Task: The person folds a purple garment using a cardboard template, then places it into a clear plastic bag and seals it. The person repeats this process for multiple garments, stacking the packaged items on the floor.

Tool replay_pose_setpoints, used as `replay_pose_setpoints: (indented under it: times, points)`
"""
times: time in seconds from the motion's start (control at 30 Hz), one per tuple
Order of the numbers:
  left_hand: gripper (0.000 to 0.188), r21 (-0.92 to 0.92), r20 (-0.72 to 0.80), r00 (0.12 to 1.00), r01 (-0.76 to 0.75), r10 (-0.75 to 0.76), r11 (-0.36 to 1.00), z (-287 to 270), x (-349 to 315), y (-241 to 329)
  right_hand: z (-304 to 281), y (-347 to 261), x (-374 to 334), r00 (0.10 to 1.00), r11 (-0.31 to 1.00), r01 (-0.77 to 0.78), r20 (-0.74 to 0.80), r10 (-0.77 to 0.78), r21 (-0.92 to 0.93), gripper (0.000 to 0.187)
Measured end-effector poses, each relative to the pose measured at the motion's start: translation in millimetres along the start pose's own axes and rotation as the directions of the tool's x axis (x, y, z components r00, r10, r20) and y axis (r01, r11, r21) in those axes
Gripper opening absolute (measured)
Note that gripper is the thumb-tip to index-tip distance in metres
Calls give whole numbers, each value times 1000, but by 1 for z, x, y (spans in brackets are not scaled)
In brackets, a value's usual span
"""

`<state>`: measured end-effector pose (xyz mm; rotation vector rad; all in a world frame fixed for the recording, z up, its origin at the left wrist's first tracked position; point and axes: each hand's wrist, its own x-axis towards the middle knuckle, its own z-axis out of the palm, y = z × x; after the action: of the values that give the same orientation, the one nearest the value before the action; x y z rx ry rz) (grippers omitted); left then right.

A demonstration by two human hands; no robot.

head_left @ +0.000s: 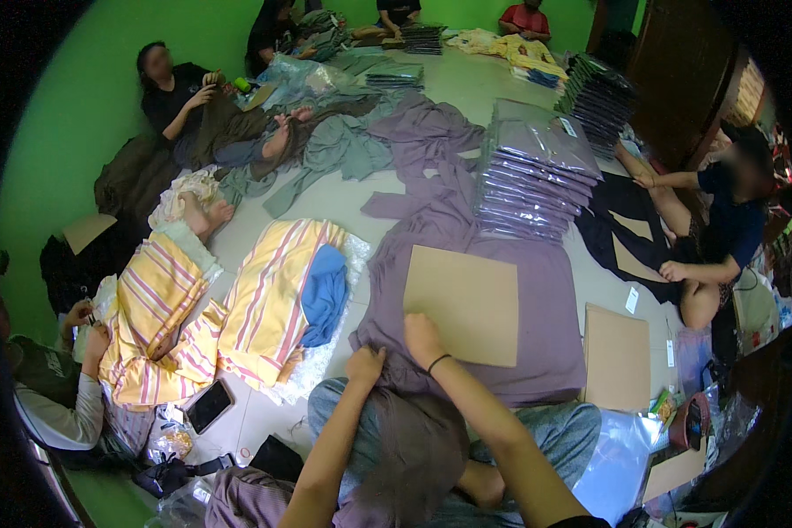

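Observation:
A mauve garment (546, 343) lies spread on the pale floor in front of me, with a brown cardboard sheet (466, 299) resting flat on it. My right hand (424, 339), with a dark band on the wrist, presses on the near edge of the cardboard. My left hand (363, 365) grips the garment's near left hem, fingers closed on the cloth. My knees sit under both forearms.
A stack of bagged mauve garments (537, 172) stands behind the cardboard. More cardboard (618, 359) lies at right. A striped yellow cloth (268, 304) with a blue garment (324, 295) lies at left beside a phone (209, 406). Several people sit around the floor.

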<state>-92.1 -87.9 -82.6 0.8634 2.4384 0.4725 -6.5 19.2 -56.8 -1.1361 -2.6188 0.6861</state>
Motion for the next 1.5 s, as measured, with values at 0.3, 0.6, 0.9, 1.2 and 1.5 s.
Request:
replay_pose_setpoints:
  times: [0.3, 0.6, 0.9, 1.2, 1.5]
  points:
    - [33, -176, -11, 995, 96, -100, 980, 4, 8, 1, 15, 31, -38, 959, 924, 282, 37, -282, -257, 54]
    - [39, -391, -56, 995, 52, -81, 919, 19, 12, -19, 27, 52, -45, 862, 807, 504, 115, -494, -308, 44]
    - [29, -632, 113, 985, 175, -133, 755, 9, 12, -17, -6, 39, 0, 964, 964, 262, 63, -259, -44, 43]
    - [28, -598, 107, 994, 41, 29, 801, 21, 12, -27, -5, 49, 25, 924, 969, 199, 356, -137, -143, 79]
    - [31, -386, 199, 975, -12, 96, 922, -6, -16, -7, -8, 67, 40, 884, 962, 244, 435, -170, -120, 83]
